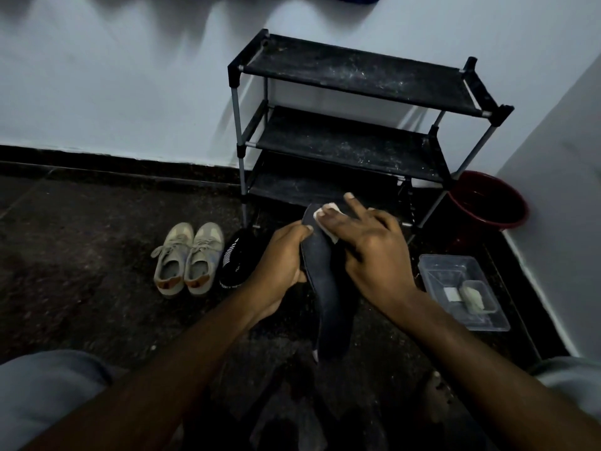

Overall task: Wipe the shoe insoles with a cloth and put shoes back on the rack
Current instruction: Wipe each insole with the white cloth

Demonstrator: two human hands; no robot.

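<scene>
The dark insole is held up off the floor between both hands, in front of the empty three-shelf rack. Its long axis runs near to far: one end hangs close to the person, and the other points away at the rack's bottom shelf, bowing slightly along the way. The left hand has a firm grip on the insole's left edge in its far half, with the thumb lying on the upper face. The right hand lies over the far end and pins a white cloth against the face. One finger sticks up straight; in this dim light I cannot be sure whether a thumb or a finger presses the cloth, but the outer fingers seem curled round the far edge. The cloth sits at the tip, so most of the face lies toward the person. The next stroke probably runs back along the long axis while the left hand steadies. A beige pair of sneakers and a black shoe wait on the floor left of the rack. A red bucket and a clear plastic tray stand on the right.
</scene>
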